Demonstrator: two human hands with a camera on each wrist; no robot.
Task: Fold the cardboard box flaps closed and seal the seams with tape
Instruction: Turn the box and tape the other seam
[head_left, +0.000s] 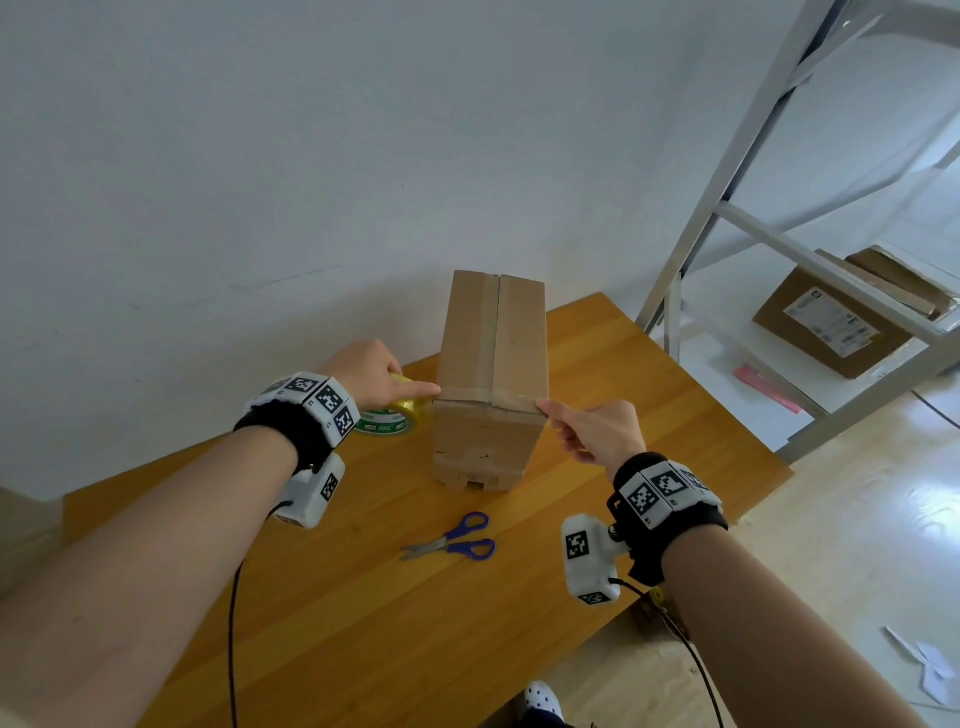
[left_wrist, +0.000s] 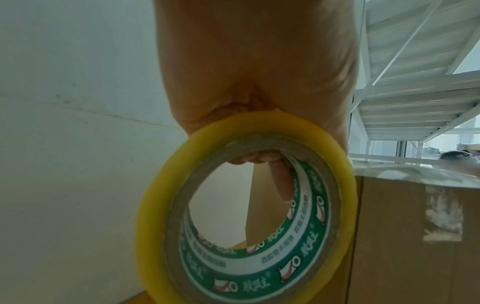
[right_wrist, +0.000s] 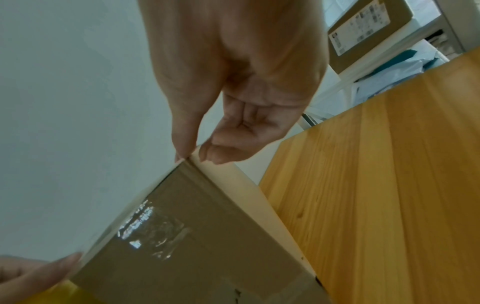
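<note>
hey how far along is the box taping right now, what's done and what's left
Done: the cardboard box has its flaps folded shut, with tape along the centre seam. In hand: the left hand grips the tape roll while the right hand pinches the strip at the near top edge. Left: cutting it, probably with the scissors.

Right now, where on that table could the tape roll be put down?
Bare wood lies on the table nearer the person than the scissors, and right of the cardboard box. It is crowded where the left hand holds the tape roll against the box.
</note>
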